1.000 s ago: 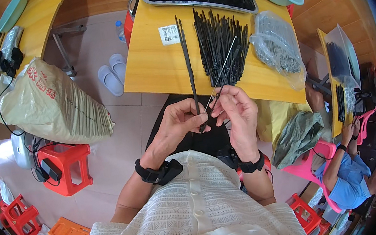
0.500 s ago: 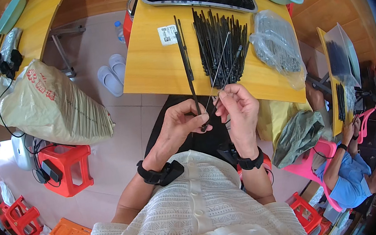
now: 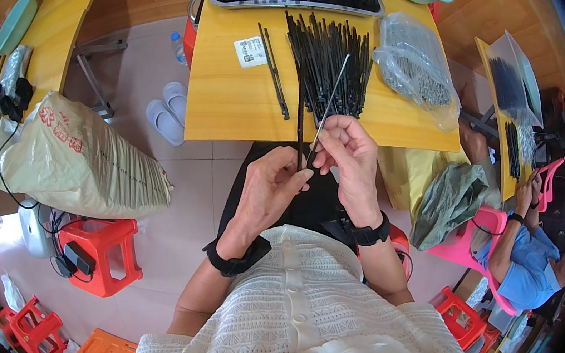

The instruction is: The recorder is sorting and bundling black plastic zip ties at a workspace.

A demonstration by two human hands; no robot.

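Slim black rod [image 3: 300, 131]: straight, lower end clamped between left hand [image 3: 271, 187] thumb and fingers, near front edge of yellow table [image 3: 233, 104]. Long axis points away from person, leaning slightly right. Thin silver-grey rod [image 3: 334, 93]: straight, slanting away and rightward, pinched low by right hand [image 3: 346, 149] fingertips.

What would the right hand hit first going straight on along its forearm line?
Right hand: likely the black stick pile, just beyond it in view. Height is unclear; if low, the table edge may come first.
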